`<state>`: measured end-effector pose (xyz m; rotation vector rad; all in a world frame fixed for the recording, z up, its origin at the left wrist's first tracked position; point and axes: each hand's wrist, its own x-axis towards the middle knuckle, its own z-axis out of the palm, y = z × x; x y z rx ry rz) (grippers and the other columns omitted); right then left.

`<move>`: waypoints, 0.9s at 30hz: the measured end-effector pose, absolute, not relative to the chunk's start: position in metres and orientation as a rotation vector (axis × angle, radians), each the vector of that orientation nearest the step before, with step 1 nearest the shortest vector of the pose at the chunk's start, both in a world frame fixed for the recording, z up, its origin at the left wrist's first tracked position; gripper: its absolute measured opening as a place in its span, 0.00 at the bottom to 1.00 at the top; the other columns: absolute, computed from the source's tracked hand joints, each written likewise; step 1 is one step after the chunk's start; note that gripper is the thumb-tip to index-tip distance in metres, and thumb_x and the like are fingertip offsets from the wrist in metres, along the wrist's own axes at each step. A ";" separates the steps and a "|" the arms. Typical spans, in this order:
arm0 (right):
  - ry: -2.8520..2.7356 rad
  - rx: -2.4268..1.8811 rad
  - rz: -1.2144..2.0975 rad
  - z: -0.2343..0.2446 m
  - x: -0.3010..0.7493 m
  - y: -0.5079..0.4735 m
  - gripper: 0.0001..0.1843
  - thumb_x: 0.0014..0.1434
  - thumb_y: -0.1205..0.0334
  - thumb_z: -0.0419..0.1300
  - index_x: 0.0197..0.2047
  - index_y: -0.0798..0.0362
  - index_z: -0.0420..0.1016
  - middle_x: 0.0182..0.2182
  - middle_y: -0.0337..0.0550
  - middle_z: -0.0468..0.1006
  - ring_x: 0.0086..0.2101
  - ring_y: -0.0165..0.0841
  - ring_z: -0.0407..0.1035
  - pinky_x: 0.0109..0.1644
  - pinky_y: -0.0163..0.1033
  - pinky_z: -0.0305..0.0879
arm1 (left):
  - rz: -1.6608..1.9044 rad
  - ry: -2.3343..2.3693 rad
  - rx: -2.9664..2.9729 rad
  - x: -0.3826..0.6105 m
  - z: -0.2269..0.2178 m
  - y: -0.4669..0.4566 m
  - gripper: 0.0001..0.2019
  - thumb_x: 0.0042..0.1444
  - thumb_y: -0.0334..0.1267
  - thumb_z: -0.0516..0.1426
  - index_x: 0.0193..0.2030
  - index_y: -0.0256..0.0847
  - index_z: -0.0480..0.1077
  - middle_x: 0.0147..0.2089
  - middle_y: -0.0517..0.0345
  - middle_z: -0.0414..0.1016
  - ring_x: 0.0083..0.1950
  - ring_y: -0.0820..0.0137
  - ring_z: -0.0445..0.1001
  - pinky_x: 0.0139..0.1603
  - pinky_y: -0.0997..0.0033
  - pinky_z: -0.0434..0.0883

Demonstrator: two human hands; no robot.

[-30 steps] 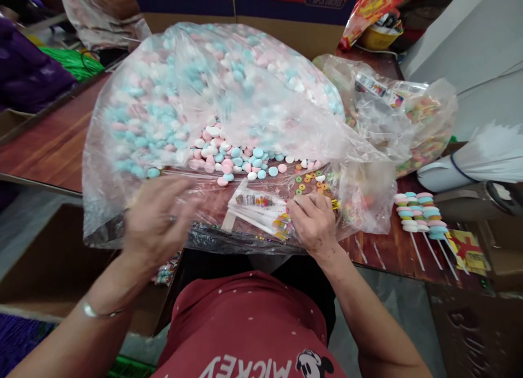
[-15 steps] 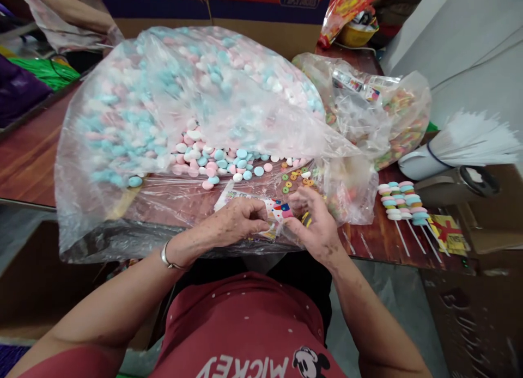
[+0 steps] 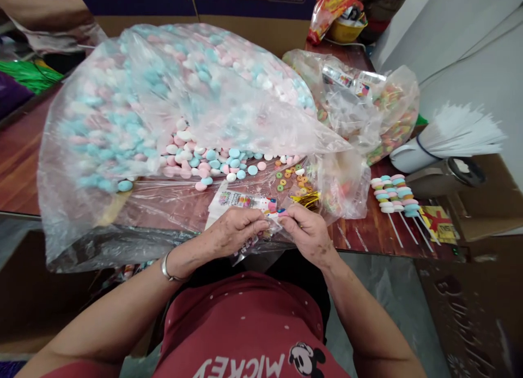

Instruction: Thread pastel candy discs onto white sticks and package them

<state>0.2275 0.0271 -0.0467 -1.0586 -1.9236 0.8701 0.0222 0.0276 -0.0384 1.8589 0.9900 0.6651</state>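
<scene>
L hand [image 3: 239, 225]: pinching small clear printed plastic pouch [image 3: 275, 214].
R hand [image 3: 306, 231]: fingertips now closed on pouch too; loose a moment ago, so prob. both working its end.
Pouch: btwn hands, low over near table edge.
Gold foil ties [image 3: 308, 200]: just beyond R.

Left hand [image 3: 235, 227] and right hand [image 3: 308, 233] pinch a printed wrapper [image 3: 274, 215] near the front edge of the surface [image 3: 362, 228]

The hands are close together; more wrappers [image 3: 237, 199] lie just beyond, pastel candies [image 3: 212, 163] show outside a big clear bag [image 3: 175, 84], rings [image 3: 300, 179] and gold ties [image 3: 307, 200] are near the right hand, candy sticks [image 3: 394, 195] farther right
</scene>
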 end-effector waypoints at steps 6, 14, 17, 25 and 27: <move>-2.013 -1.011 0.462 -0.049 0.228 0.025 0.14 0.67 0.61 0.53 0.28 0.52 0.67 0.23 0.38 0.67 0.28 0.30 0.60 0.34 0.36 0.59 | 0.714 1.020 1.482 0.026 -0.044 0.025 0.09 0.56 0.41 0.56 0.32 0.38 0.68 0.26 0.62 0.70 0.27 0.76 0.65 0.29 0.77 0.63; -2.027 -1.007 0.307 -0.044 0.239 0.015 0.19 0.68 0.55 0.51 0.25 0.51 0.64 0.20 0.37 0.66 0.25 0.30 0.60 0.33 0.38 0.58 | 0.686 1.050 1.744 0.023 -0.061 0.019 0.13 0.62 0.42 0.50 0.33 0.38 0.72 0.21 0.62 0.71 0.23 0.75 0.68 0.27 0.77 0.65; -1.848 -1.240 0.166 -0.043 0.271 0.011 0.12 0.67 0.57 0.52 0.34 0.52 0.70 0.27 0.40 0.73 0.30 0.32 0.66 0.35 0.38 0.61 | 0.753 1.052 1.798 0.022 -0.065 0.018 0.11 0.61 0.41 0.53 0.34 0.39 0.74 0.23 0.61 0.74 0.23 0.74 0.70 0.26 0.78 0.66; -1.489 -2.090 -0.592 -0.059 0.413 0.016 0.13 0.63 0.61 0.50 0.45 0.57 0.72 0.41 0.56 0.74 0.43 0.44 0.64 0.48 0.48 0.59 | 0.843 0.904 1.708 0.021 -0.071 0.016 0.07 0.58 0.37 0.58 0.35 0.40 0.78 0.22 0.61 0.76 0.23 0.74 0.72 0.27 0.79 0.69; -1.513 -2.330 -0.654 -0.061 0.431 0.018 0.14 0.61 0.61 0.51 0.44 0.58 0.73 0.38 0.56 0.75 0.41 0.45 0.63 0.46 0.48 0.57 | 0.833 0.908 1.650 0.023 -0.068 0.016 0.08 0.58 0.38 0.58 0.35 0.39 0.78 0.22 0.60 0.76 0.24 0.74 0.72 0.27 0.79 0.69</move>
